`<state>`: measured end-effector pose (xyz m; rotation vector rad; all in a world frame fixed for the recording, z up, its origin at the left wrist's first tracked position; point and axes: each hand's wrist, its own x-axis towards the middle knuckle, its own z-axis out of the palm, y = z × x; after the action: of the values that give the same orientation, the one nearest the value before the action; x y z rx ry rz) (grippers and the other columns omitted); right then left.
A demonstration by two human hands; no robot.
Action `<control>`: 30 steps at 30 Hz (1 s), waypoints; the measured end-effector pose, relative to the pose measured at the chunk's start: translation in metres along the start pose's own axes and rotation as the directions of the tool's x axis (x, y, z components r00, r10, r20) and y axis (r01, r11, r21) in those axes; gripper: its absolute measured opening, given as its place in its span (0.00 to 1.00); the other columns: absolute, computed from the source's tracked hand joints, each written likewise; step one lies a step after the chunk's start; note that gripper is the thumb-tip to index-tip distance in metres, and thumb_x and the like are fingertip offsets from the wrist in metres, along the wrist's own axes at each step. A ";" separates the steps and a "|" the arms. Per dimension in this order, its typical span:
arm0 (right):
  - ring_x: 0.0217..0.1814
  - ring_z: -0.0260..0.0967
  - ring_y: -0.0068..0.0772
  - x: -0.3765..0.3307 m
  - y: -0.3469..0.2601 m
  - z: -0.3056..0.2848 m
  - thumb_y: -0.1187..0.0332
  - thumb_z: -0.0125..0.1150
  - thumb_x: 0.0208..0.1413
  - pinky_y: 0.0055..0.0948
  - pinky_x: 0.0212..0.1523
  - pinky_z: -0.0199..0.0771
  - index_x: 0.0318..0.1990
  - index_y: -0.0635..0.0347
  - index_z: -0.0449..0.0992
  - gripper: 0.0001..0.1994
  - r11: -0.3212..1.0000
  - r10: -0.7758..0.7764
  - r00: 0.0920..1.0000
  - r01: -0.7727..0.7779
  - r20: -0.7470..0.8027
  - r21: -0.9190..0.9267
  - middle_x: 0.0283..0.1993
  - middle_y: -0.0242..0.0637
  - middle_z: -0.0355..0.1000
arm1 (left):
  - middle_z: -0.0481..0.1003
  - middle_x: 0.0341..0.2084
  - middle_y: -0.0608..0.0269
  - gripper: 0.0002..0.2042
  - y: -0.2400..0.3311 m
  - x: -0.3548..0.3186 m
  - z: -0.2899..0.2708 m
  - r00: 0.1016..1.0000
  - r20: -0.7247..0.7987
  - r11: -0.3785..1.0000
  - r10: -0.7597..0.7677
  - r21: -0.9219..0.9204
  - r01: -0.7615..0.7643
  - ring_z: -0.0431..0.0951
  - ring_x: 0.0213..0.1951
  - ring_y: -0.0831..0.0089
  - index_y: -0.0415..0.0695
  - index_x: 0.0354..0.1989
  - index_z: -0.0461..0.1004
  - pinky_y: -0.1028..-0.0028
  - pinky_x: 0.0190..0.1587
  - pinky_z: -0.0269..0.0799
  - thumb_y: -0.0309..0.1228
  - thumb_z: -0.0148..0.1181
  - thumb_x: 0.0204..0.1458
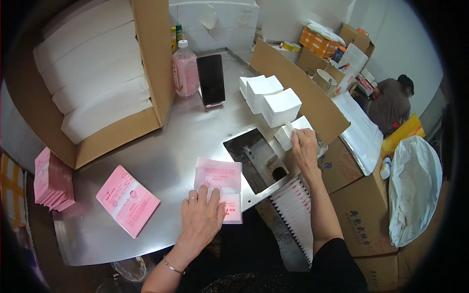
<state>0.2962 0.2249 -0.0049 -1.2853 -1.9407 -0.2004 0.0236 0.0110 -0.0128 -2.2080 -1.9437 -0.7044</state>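
My left hand [202,215] lies on a pink-and-white plastic packet [219,175] near the table's front edge, its fingers stretched out and slightly apart. The packet is flat beneath it, partly covered by the fingers. To the right, my right hand [306,149] is closed on a small stack of white folded tissues [284,138] beside a rectangular opening [244,155] in the metal table. More white tissue stacks [282,106] stand just behind it. At the left lies a pile of similar pink packets [128,201].
A large carton [145,58] of white paper stacks stands at back left, beside another pink packet pile [51,180]. Behind are a pink-liquid bottle [185,71] and an upright phone [211,80]. A cardboard panel [303,93] edges the right; beyond it are boxes, a white bag [415,190] and a seated person [391,105].
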 end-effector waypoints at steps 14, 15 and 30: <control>0.56 0.72 0.58 -0.072 -0.122 -0.007 0.75 0.55 0.54 0.60 0.60 0.67 0.56 0.67 0.73 0.20 0.747 -0.616 0.787 0.570 0.034 0.343 0.53 0.55 0.72 | 0.70 0.41 0.48 0.27 -0.014 -0.008 -0.007 1.000 0.022 0.984 -0.018 -0.176 0.021 0.72 0.40 0.55 0.39 0.53 0.73 0.61 0.37 0.67 0.33 0.66 0.40; 0.56 0.72 0.58 -0.097 -0.145 -0.021 0.74 0.56 0.54 0.63 0.61 0.65 0.56 0.67 0.73 0.20 0.667 -0.710 0.700 0.632 0.079 0.395 0.52 0.55 0.72 | 0.70 0.40 0.48 0.31 -0.017 -0.004 -0.010 0.992 0.068 0.979 -0.102 -0.171 0.113 0.72 0.40 0.54 0.41 0.56 0.72 0.61 0.38 0.68 0.34 0.67 0.38; 0.38 0.77 0.59 -0.031 -0.073 0.052 0.67 0.54 0.58 0.49 0.37 0.77 0.35 0.65 0.79 0.10 0.993 0.018 0.696 0.069 0.718 -0.092 0.35 0.55 0.77 | 0.70 0.42 0.52 0.11 -0.026 -0.039 -0.042 0.999 -0.020 0.945 -0.034 -0.327 0.025 0.69 0.48 0.53 0.44 0.31 0.73 0.56 0.49 0.63 0.21 0.64 0.36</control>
<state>0.2136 0.1950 -0.0408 -1.5615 -2.6400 0.2350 -0.0155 -0.0363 0.0028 -2.3361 -1.9722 -1.1276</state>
